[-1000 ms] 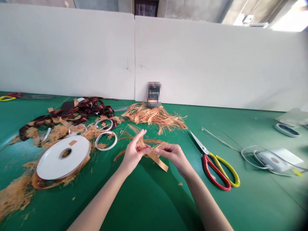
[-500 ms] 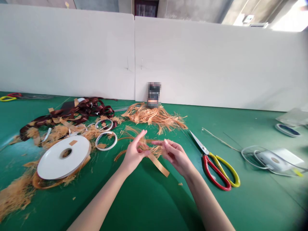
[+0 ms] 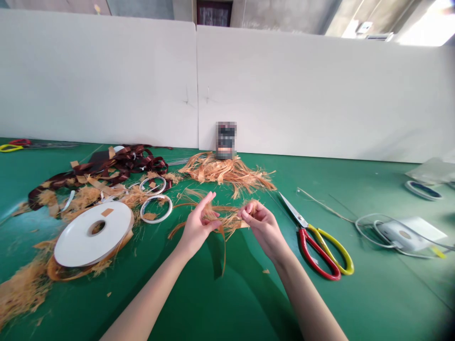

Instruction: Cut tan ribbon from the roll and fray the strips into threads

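Observation:
My left hand (image 3: 197, 228) pinches a frayed orange ribbon strip (image 3: 227, 219) between thumb and fingers, its index finger stretched out. My right hand (image 3: 262, 226) pinches the other end of the same strip, fingers curled. A thin tail of the ribbon hangs down from my left hand toward the green table (image 3: 220, 303). Both hands hover just above the table, in front of a pile of shredded orange ribbon (image 3: 227, 171).
A large white ribbon spool (image 3: 93, 233) lies at the left with two small white rings (image 3: 155, 208), orange scraps and dark brown ribbon (image 3: 117, 163). Red-and-yellow scissors (image 3: 320, 246) lie right of my hands. A white device with cable (image 3: 405, 234) sits far right. White partition boards stand behind.
The ribbon strip's free end turned from lying flat and slanting right to hanging straight down as a thin edge. My right hand rose slightly and closed its fingers on the frayed end.

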A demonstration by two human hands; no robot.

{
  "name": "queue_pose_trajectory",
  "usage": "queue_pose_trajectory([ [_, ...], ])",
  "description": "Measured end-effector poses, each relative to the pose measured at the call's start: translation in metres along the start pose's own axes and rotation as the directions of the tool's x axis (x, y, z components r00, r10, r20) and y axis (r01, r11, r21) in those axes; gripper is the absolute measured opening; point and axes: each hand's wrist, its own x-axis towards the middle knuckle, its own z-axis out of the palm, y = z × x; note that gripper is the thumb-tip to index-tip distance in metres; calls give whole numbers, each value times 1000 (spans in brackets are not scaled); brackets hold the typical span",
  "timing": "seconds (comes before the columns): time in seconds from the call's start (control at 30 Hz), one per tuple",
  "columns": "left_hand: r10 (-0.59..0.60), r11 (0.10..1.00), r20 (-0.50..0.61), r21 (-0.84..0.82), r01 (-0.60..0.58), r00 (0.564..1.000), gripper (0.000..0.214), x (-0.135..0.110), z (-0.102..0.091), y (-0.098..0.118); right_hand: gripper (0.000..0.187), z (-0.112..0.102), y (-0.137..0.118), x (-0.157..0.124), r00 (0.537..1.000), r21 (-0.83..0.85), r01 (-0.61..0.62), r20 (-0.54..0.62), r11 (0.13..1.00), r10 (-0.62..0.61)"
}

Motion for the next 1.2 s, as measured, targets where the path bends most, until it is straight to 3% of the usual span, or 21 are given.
queue_pose_trajectory([
  [0.07,7,1000,12,-11,-7,1000,76,0,0,-1,21,2,0,0,999,91,14,33,996,-17],
  [0.2,9,998,43,-58,-7,999,74,0,0,-1,22,7,2,-1,992,224,-82,110,971,58],
  [0.4,-6,999,21,-32,7,1000,76,0,1,1,26,11,3,-5,984,232,-149,128,961,121],
  [0.47,19,1000,15,-25,-18,1000,74,0,0,0,24,10,5,-5,990,105,-105,109,989,93],
  [0.57,54,998,18,-35,-54,998,70,0,-1,-2,29,9,12,-5,993,-234,-40,102,971,66],
  [0.63,51,998,27,-42,-50,998,69,0,-1,-3,32,8,19,-4,994,-479,23,107,877,32],
  [0.73,35,998,27,-43,-34,999,71,0,-1,-3,17,5,26,-2,990,-744,140,99,653,-100],
  [0.8,41,998,17,-49,-40,999,71,-1,-1,-3,10,3,28,-1,981,-821,170,87,545,-175],
  [0.87,50,997,5,-61,-50,999,71,-1,-1,-2,22,2,27,0,976,-841,157,53,518,-210],
  [0.93,47,996,0,-71,-47,999,72,-1,-1,-1,31,1,25,0,976,-815,128,4,564,-216],
  [1.03,35,997,-1,-65,-35,999,73,-1,0,0,35,3,20,0,977,-694,110,-55,712,-204],
  [1.13,41,998,2,-54,-40,999,73,-1,0,-1,38,8,15,0,984,-391,134,-53,911,-167],
  [1.2,50,998,6,-47,-50,999,72,0,0,-1,42,11,10,0,996,-118,81,-33,990,-85],
])
